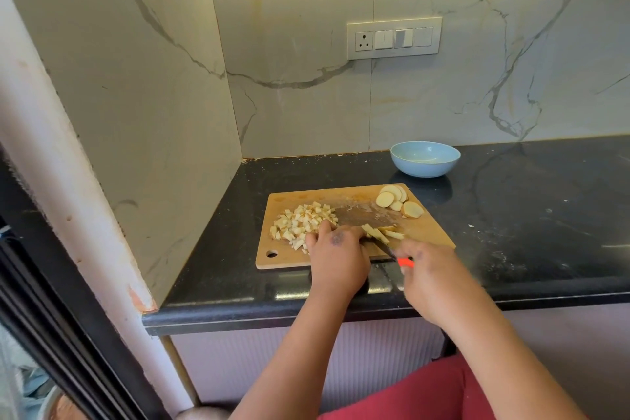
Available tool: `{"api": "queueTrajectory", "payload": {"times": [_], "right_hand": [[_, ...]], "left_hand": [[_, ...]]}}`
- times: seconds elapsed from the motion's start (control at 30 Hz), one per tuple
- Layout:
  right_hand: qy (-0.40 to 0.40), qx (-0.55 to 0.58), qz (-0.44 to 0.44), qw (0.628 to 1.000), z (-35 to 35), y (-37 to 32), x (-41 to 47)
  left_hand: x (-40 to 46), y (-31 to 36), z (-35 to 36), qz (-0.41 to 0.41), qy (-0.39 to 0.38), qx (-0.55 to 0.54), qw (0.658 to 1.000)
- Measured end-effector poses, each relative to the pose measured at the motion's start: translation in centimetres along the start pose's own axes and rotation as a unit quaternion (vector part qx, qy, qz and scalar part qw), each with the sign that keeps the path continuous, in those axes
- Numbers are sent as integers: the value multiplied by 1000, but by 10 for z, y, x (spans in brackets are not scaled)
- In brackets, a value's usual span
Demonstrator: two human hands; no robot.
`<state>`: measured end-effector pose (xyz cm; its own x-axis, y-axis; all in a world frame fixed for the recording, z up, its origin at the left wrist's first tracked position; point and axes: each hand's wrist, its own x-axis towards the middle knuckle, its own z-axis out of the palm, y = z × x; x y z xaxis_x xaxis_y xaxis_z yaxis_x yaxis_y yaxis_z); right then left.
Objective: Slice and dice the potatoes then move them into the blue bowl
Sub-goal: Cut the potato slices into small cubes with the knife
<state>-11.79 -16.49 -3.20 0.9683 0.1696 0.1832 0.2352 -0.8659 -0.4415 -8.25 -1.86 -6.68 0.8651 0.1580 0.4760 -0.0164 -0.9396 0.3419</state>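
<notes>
Behind the cutting board (303, 198), blue bowl (425, 159) holds nothing.

My left hand (335, 249) rests on the wooden cutting board (429, 232) beside pale diced potato cubes (301, 220); my right hand (429, 269) grips an orange-handled knife (395, 254) over potato strips (381, 232).

A rectangular wooden cutting board (344, 201) is set on the dark stone counter (528, 215), with the round blue bowl (425, 159) placed behind its right corner. Pale diced potato cubes (301, 220) are heaped on the board's left, round potato slices (397, 200) at its far right corner, and cut potato strips (381, 232) between them, nearer the front edge
</notes>
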Motion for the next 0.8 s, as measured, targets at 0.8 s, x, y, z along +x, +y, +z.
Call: {"api": "queueTrajectory", "payload": {"times": [0.8], "right_hand": [[189,280,-7,941,13,62,61]], "left_hand": [[7,6,-1,-15,-34,-45,998]]}}
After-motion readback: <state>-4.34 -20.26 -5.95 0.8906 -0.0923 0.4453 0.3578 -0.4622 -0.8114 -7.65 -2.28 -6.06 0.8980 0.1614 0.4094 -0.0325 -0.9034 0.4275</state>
